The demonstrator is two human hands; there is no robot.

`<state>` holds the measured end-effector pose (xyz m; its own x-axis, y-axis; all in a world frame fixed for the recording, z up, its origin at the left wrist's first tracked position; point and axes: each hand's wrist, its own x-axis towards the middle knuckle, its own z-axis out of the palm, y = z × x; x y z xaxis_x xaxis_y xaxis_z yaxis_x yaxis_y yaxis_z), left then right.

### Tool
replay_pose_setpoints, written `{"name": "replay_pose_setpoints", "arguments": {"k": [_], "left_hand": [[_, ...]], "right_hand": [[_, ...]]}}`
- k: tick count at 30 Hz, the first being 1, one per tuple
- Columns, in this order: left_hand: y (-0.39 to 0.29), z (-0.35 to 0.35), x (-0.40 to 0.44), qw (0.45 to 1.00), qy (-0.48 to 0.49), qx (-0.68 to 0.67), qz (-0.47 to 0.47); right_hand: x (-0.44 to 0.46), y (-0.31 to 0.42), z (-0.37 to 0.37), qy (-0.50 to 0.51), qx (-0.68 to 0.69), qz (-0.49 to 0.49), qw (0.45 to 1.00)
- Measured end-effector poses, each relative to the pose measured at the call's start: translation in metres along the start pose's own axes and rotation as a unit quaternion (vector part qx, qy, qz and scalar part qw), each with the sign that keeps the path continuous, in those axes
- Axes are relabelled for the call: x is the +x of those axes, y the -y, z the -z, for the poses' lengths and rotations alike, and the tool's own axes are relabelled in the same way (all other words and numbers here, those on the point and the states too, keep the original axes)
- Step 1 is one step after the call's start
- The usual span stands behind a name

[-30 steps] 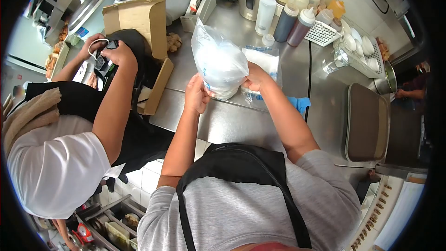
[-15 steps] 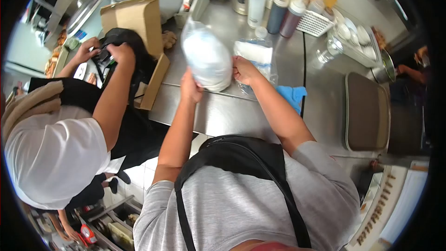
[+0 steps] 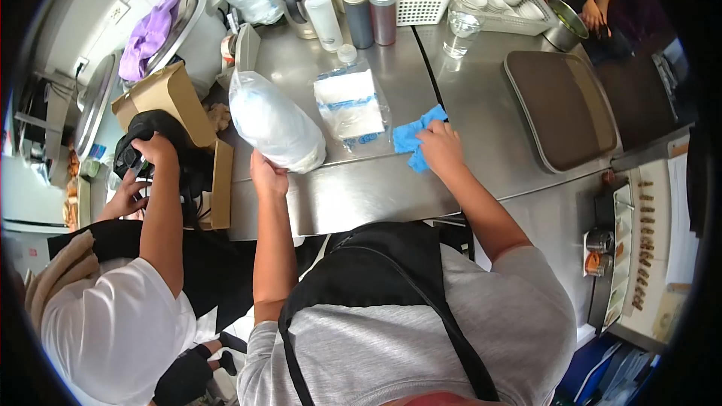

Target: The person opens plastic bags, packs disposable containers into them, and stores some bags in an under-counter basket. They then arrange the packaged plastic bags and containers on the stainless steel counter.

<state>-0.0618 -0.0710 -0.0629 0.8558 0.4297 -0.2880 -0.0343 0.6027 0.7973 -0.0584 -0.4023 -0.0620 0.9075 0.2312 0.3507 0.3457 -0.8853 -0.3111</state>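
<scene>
A clear plastic bag filled with something white is gripped at its lower left side by my left hand, above the steel counter. My right hand has its fingers closed on a blue cloth that lies on the counter. Between my two hands is a flat clear packet with white contents and blue print. A small round cap sits just behind the packet.
A co-worker in a white shirt handles a black bag by an open cardboard box at left. Sauce bottles, a glass jug and a dish rack stand behind. A brown tray lies at right.
My right hand has left the filled bag and moved right, taking hold of the blue cloth. My left hand still has the filled bag. The camera view has turned to the right.
</scene>
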Motion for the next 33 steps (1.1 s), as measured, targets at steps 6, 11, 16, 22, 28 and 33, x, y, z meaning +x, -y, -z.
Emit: {"name": "replay_pose_setpoints", "arguments": {"k": [6, 11, 16, 22, 28, 33], "left_hand": [[0.012, 0.001, -0.008, 0.999, 0.011, -0.013, 0.030], [0.041, 0.038, -0.023, 0.970, 0.092, -0.012, 0.224], [0.043, 0.008, -0.048, 0.926, 0.189, 0.203, 0.257], [0.066, -0.015, -0.040, 0.836, 0.408, 0.367, 0.003], [0.081, -0.041, -0.022, 0.545, 0.464, 0.566, -0.409], [0.103, -0.053, -0.004, 0.448, 0.400, 0.666, -0.443]], "right_hand": [[0.032, 0.068, -0.035, 0.003, 0.075, 0.135, 0.988], [0.046, 0.067, -0.105, -0.024, -0.055, 0.059, 0.996], [0.048, 0.067, -0.089, 0.023, -0.079, 0.044, 0.996], [0.050, 0.070, -0.101, 0.030, -0.021, -0.052, 0.998], [0.062, 0.064, -0.126, 0.075, 0.077, -0.178, 0.978], [0.018, 0.090, -0.074, -0.028, 0.021, -0.115, 0.993]]}}
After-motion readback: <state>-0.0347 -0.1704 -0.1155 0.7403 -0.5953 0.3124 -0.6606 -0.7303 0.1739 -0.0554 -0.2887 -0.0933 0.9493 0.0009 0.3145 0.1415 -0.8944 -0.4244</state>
